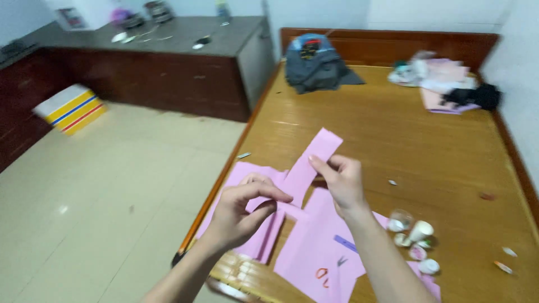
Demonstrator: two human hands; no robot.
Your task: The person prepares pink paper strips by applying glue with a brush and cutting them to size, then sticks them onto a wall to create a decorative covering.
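A long pink paper strip [313,156] is held up between both my hands over a wooden bed surface [426,151]. My left hand [241,212] pinches its lower end between thumb and forefinger. My right hand [339,180] grips the strip near its middle, and the upper end sticks out past the fingers. Under my hands lie several pink paper sheets [314,247], one near the front edge with small red scissors [322,275] on it.
Small white cups and lids [414,240] cluster right of my forearm. A grey bag [315,64] and a heap of pink cloth [443,84] sit at the far end. To the left are tiled floor [112,191], a dark cabinet [157,67] and a striped box [70,108].
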